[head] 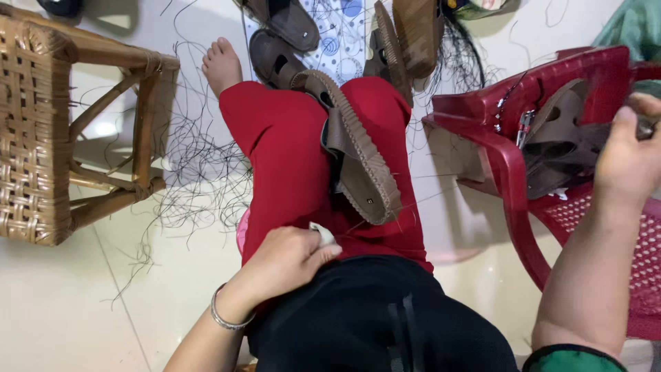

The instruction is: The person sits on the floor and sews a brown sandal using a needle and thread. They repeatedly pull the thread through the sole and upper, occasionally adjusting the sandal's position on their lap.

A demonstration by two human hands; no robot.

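A brown sandal (358,155) with a stitched sole edge lies across my lap on red trousers (289,151). My left hand (289,260) rests on my thigh just below it, fingers curled, a taped fingertip showing; a thin thread runs from it toward the sandal. My right hand (630,155) reaches out to the red plastic chair (496,148) on the right and touches a pile of dark brown sandal uppers (558,141) on its seat. Whether the right fingers grip one is hidden.
A woven cane stool (41,131) stands at the left. Loose black threads (200,179) are scattered over the white floor. More brown sandals (289,34) lie on a patterned cloth (344,34) beyond my bare foot (222,63).
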